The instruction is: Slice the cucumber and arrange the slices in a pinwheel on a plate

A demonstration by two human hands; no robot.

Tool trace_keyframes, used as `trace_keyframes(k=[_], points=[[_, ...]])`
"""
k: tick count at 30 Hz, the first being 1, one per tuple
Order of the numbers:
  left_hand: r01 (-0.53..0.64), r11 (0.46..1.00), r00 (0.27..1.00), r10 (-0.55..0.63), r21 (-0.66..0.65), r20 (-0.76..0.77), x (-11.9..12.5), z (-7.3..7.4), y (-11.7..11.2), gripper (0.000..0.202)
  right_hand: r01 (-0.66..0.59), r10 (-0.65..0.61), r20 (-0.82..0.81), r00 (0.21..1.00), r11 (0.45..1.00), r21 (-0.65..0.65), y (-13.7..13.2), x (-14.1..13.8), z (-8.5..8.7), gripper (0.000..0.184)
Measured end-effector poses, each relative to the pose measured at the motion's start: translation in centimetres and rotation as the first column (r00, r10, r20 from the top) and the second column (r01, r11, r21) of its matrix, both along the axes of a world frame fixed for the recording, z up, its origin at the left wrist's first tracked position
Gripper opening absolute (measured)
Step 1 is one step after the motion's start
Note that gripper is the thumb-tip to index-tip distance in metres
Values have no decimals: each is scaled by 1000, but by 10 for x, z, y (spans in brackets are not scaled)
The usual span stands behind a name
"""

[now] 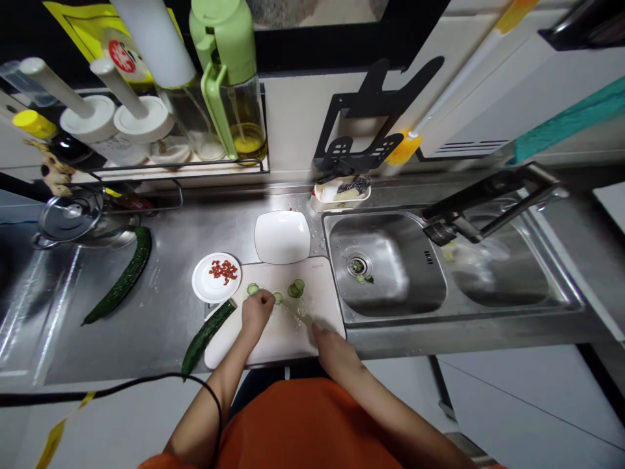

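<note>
Nearest, orange top (297,417) at the counter's edge. Right hand (336,352): fingers curled closed round the grip end of a knife (295,312); thin blade, faint against the board (273,339), long axis slanting away and leftward, tip towards the left fingers. Cut cucumber (209,337) left of both hands, partly over the board's left edge; long axis diagonal, pale cut end pointing far and right towards the left fingers, dark end out past the counter's front. Left hand (256,316): thumb and fingertips drawn together over the board; a loose slice (277,298) just right of the tips, cannot tell whether they grip it. Another slice (252,288) left of and slightly beyond those tips; small slice pile (295,288) to their right, a little farther. Dish (200,277) of red bits (223,271) left and beyond the left fingers; white plate (282,236) straight beyond. Whole cucumber (124,280) well to their left, curved, long axis running far-right to near-left. Sink (390,267) right of the right fingers. Farther still, pot (73,215) beyond the whole cucumber, caddy (342,194) behind the sink's left corner, oil jug (229,85) on the rack.
</note>
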State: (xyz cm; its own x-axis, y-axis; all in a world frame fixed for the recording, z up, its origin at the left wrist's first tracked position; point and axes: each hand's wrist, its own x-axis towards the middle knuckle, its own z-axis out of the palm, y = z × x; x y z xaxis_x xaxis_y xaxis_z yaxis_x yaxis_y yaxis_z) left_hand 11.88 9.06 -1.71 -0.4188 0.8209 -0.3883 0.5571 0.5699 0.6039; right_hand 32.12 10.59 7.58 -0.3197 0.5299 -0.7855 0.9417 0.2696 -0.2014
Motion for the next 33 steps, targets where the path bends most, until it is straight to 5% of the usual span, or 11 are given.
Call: trace_keyframes(k=[7,16,27,33], points=[[2,1000,997,-1,24,-71,-4,9,-2,20,41,-41,-11,999,998,-41,-6,18,-10,54],[-51,998,923,30,-43,-383,-31,26,-2,28,36,-36,-29,999,999,-3,-7,17,-8,55],[19,989,868,-89,-147,-488,-33,23,1,29,19,-19,-35,999,1000,13,-8,17,-7,56],[24,997,858,-62,-79,-510,-31,23,2,25,18,-18,-24,1000,1000,14,-8,17,-5,54]])
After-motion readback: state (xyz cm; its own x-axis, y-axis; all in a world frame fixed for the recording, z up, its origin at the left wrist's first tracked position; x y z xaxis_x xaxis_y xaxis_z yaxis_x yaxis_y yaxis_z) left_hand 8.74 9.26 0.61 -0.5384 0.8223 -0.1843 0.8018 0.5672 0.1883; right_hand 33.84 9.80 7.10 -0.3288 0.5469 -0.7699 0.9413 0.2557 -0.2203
